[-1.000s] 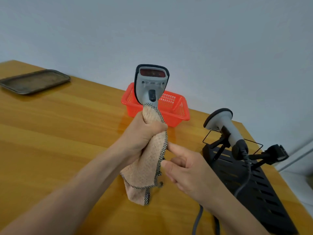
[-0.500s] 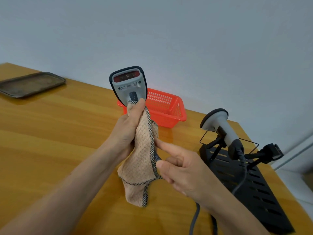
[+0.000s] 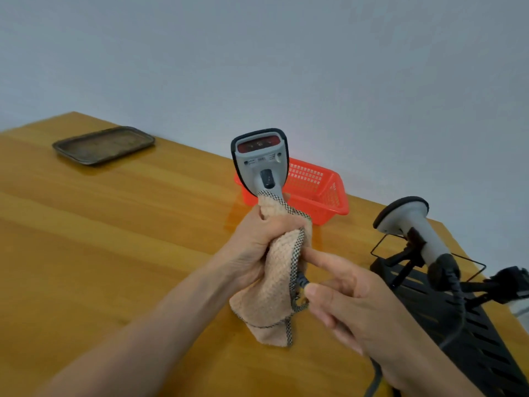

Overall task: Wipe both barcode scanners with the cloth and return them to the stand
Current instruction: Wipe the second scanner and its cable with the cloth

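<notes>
My left hand grips a beige cloth wrapped round the handle of a grey barcode scanner, which stands upright with its red window facing me. My right hand pinches the base of that scanner's handle where the cable leaves it, just below the cloth's checked hem; the index finger points toward the cloth. A second grey scanner rests in a cradle of the black stand at the right, cable hanging down.
A red plastic basket sits behind the held scanner. A dark metal tray lies at the far left of the wooden table. An unoccupied black holder arm sticks out at the stand's right edge.
The held scanner tilted left, then came back upright. My left hand has slid the cloth down and closed tighter round the handle. The view shifted right.
</notes>
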